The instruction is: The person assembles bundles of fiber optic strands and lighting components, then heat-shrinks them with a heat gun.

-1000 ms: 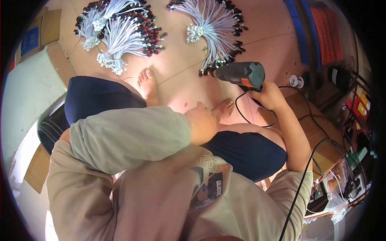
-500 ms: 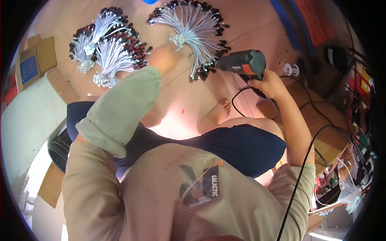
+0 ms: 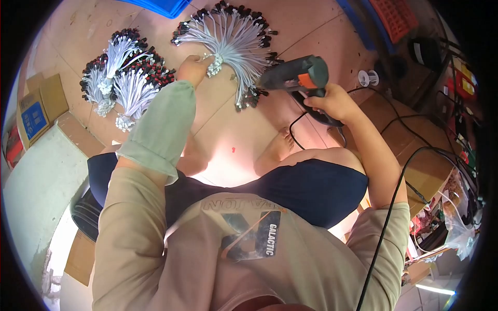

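Observation:
My right hand [image 3: 336,105] is wrapped round the handle of a black heat gun [image 3: 298,71] with an orange patch. Its nozzle points left, at the black ends along the right edge of a fanned-out bundle of white cables [image 3: 228,37]. My left hand [image 3: 192,70], its forearm in a pale green sleeve cover [image 3: 162,127], has its fingers closed at the gathered white connector end of that bundle. Exactly how the fingers grip is hard to see. More cable bundles [image 3: 136,92] with black and red tips lie on the floor to the left.
Cardboard boxes [image 3: 54,96] stand at the left, another box [image 3: 415,140] at the right. A black cord [image 3: 381,228] runs past my right arm. A white spool [image 3: 368,78] and an orange crate [image 3: 397,19] lie at the far right; a blue tray [image 3: 161,6] is at the top.
My left hand has gone from a blur beside the bundle to its white connector end. The heat gun has shifted slightly left. My view has tilted, showing more of the blue tray.

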`<state>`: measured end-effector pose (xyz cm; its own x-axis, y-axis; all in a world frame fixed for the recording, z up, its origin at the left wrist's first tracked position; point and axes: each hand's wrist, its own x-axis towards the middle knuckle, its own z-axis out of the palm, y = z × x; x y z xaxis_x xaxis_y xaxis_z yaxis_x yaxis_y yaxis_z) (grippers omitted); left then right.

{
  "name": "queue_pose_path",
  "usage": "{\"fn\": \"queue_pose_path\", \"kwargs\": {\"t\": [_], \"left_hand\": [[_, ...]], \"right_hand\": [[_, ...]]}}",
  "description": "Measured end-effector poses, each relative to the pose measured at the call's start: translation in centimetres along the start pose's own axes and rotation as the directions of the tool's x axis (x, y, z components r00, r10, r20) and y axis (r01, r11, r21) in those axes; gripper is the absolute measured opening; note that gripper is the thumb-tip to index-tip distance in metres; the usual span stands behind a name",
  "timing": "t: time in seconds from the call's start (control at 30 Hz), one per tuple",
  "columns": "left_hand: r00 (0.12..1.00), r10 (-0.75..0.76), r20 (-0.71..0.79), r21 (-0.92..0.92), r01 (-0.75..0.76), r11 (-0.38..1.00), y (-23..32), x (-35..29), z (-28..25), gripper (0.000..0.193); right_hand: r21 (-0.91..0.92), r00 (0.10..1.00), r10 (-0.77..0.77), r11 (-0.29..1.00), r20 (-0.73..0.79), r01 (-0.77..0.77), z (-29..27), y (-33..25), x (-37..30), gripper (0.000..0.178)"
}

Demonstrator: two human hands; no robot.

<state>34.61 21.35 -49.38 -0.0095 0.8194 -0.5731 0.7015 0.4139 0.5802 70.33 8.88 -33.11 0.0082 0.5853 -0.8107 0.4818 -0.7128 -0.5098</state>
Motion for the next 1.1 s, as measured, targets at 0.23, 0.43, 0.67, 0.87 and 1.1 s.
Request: {"fn": "queue_pose_path", "kwargs": {"t": [0.23,0.43,0.67,0.87,1.1], "left_hand": [[0.994,0.013,0.110,-0.165,0.005,0.986,-2.0,2.0,0.9,0.081],[0.995,0.026,0.099,-0.246,-0.001,0.969,-2.3,2.5,1.9,0.068],[0.992,-0.001,0.124,-0.315,0.041,0.948,-1.5,2.1,1.6,0.071],[0.989,-0.045,0.141,-0.355,0.093,0.930,0.6,0.9,1.3,0.077],[0.983,-0.038,0.179,-0.375,0.104,0.921,0.0,1.8,1.1,0.077]], "right_hand": [[-0.146,0.998,-0.019,0.989,0.061,0.028,1.4,-1.9,0.2,0.040],[-0.034,0.998,0.017,0.999,0.067,-0.015,1.3,-1.2,0.5,0.039],[-0.022,0.997,0.003,1.000,0.083,-0.001,1.6,-1.0,1.0,0.040],[0.145,0.986,0.092,0.983,0.138,-0.112,1.2,0.6,1.4,0.041],[0.345,0.984,0.128,0.924,0.126,-0.164,1.3,1.0,1.4,0.026]]}}
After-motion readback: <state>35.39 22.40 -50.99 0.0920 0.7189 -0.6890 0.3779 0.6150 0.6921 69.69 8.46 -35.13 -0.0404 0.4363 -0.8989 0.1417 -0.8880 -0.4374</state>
